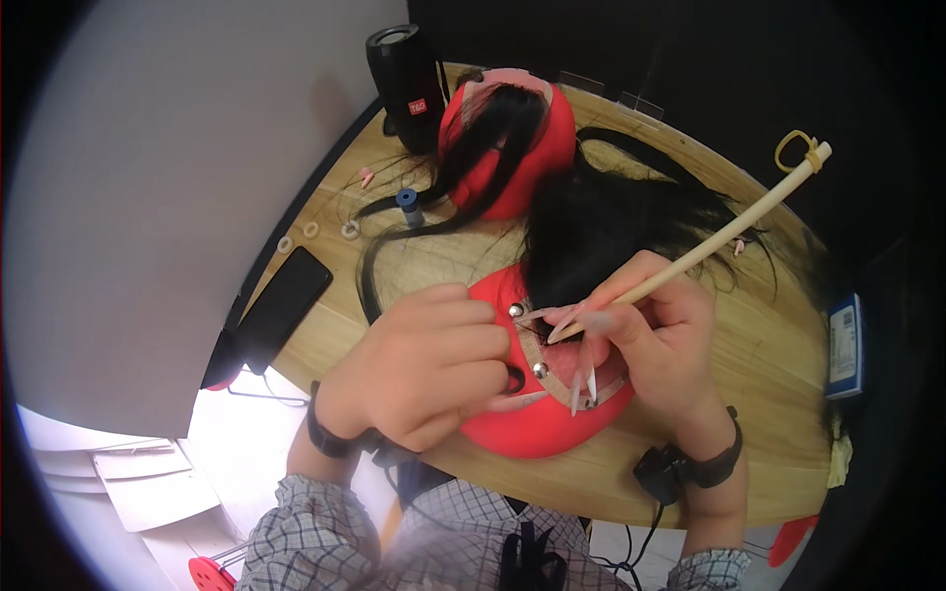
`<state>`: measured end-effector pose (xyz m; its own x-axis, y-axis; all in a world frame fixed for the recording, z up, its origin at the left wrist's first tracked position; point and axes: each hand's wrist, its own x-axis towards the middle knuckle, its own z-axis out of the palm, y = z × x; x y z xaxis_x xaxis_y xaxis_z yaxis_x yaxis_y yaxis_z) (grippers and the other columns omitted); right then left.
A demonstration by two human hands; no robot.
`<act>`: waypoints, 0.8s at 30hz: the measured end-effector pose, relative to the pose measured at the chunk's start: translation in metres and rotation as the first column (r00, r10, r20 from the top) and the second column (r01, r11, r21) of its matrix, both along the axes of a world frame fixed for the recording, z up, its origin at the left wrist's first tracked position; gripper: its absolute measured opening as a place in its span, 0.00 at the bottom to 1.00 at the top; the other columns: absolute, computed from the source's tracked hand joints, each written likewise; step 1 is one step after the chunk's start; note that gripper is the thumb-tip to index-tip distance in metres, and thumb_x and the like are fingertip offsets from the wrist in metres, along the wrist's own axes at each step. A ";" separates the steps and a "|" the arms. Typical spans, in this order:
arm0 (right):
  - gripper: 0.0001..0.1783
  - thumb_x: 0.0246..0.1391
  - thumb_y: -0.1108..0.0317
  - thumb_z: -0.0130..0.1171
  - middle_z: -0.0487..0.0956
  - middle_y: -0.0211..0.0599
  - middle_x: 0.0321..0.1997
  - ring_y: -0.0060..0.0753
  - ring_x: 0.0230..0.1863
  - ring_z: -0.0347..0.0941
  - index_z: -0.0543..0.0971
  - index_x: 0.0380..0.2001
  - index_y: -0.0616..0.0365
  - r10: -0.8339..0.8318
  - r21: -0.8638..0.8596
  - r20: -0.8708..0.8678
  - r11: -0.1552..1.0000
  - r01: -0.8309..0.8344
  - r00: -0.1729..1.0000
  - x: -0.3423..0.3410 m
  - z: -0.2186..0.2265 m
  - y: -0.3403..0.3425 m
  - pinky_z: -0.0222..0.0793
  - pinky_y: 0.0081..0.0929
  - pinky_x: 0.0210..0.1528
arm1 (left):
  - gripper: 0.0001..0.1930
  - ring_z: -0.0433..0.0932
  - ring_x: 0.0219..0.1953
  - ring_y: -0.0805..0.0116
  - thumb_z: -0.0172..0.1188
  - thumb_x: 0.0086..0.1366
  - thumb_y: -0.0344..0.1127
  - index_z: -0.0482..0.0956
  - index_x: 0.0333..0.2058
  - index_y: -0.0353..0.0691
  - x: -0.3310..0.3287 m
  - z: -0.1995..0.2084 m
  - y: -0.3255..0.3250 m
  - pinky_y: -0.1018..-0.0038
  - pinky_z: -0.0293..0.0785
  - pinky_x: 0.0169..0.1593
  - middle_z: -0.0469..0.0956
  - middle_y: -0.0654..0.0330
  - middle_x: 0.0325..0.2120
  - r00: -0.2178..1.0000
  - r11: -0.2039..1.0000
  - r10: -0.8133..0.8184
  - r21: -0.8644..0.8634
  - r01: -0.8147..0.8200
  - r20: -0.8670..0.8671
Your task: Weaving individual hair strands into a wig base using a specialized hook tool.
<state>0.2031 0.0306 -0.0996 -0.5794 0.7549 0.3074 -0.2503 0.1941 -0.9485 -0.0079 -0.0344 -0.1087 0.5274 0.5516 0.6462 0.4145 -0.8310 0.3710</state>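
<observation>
My right hand (670,330) pinches a pale, stick-handled ventilating needle (729,231), with a yellow rubber band round its far end. Its lower tip points at the mesh edging (533,347) on the near red head form (537,433). Silver round-headed pins (540,370) hold that edging down. My left hand (424,364) is closed in a fist against the form's left side. A small dark loop of hair (515,378) shows at its curled fingers, which seem to grip it. Long black hair (581,231) spreads from behind the form.
Farther back stands another red head form (552,138) with black hair, beside a black cylindrical speaker (404,89). A blue thread spool (408,205), small white rings (311,229) and a black phone (286,300) lie left. A blue-and-white box (844,347) stands at the right edge.
</observation>
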 end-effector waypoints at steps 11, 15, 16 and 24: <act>0.09 0.62 0.69 0.52 0.74 0.29 0.16 0.14 0.15 0.70 0.79 0.35 0.64 0.089 -0.051 -0.022 0.995 -0.090 0.996 0.003 0.004 0.004 0.65 0.11 0.17 | 0.08 0.69 0.23 0.69 0.54 0.41 0.36 0.69 0.21 0.41 0.023 0.032 -0.012 0.75 0.61 0.27 0.67 0.63 0.21 0.820 0.921 0.376 0.268 -0.281 -0.431; 0.09 0.61 0.69 0.52 0.72 0.27 0.15 0.12 0.14 0.68 0.79 0.35 0.64 0.121 -0.110 -0.026 0.986 -0.123 0.992 0.003 0.007 0.002 0.63 0.12 0.16 | 0.08 0.69 0.24 0.69 0.54 0.41 0.36 0.70 0.22 0.41 0.027 0.035 -0.009 0.74 0.61 0.27 0.67 0.64 0.21 0.737 0.887 0.451 0.345 -0.307 -0.503; 0.09 0.61 0.69 0.53 0.71 0.26 0.14 0.11 0.14 0.68 0.79 0.35 0.63 0.121 -0.124 -0.042 0.984 -0.126 0.992 0.003 0.007 0.001 0.63 0.13 0.16 | 0.07 0.69 0.24 0.69 0.54 0.41 0.35 0.71 0.22 0.41 0.028 0.036 -0.009 0.74 0.61 0.27 0.67 0.64 0.22 0.719 0.882 0.463 0.351 -0.314 -0.519; 0.14 0.64 0.64 0.49 0.75 0.31 0.18 0.12 0.12 0.67 0.75 0.29 0.63 0.066 -0.087 -0.056 0.994 -0.071 0.996 0.002 0.005 0.003 0.59 0.09 0.13 | 0.08 0.69 0.23 0.69 0.54 0.41 0.34 0.71 0.23 0.40 0.035 0.040 -0.007 0.74 0.61 0.27 0.66 0.64 0.21 0.683 0.882 0.466 0.349 -0.315 -0.562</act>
